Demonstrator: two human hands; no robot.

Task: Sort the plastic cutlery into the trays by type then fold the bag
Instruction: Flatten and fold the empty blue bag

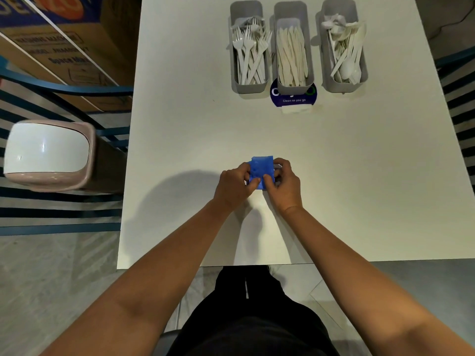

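Now the blue bag (262, 172), a small folded packet low on the surface (180, 150), looks light, soft and springy, so left hand (235, 185) and right hand (284, 185) fingers pinch its side edges.

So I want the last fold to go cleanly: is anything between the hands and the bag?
Nothing visible. Both the left hand and right hand already pinch the folded blue bag directly, above bare table; the trays stand far off.

Small folded blue bag (262, 170), cutlery (293, 57) sorted.
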